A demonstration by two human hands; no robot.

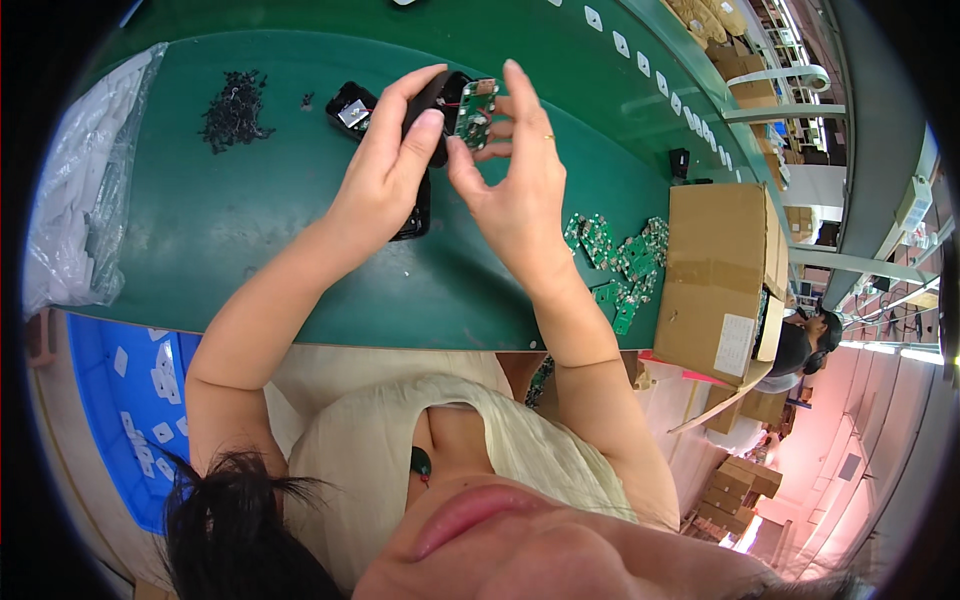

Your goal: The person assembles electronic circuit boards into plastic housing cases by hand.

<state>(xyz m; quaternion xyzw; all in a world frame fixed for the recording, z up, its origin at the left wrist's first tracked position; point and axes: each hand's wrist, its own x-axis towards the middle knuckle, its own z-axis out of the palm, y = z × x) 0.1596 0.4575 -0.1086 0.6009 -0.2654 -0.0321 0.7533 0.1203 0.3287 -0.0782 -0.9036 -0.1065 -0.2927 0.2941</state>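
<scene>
My left hand [382,170] is closed on a black plastic casing [428,108], tilted above the table. My right hand [522,170] has its thumb and fingers about the edges of a green circuit board [474,116], its index finger stretched upward. A thin red wire shows between board and casing. Behind my left hand lies an open black casing [352,108] with a pale square inside. Another black casing [414,212] lies under my left wrist, partly hidden.
Small black parts [236,112] are heaped on the green table [290,190]. Loose circuit boards [622,262] lie beside a cardboard box [712,265]. A plastic bag of white pieces [95,180] is at left, above a blue bin [100,385]. White pieces line the green belt [560,50].
</scene>
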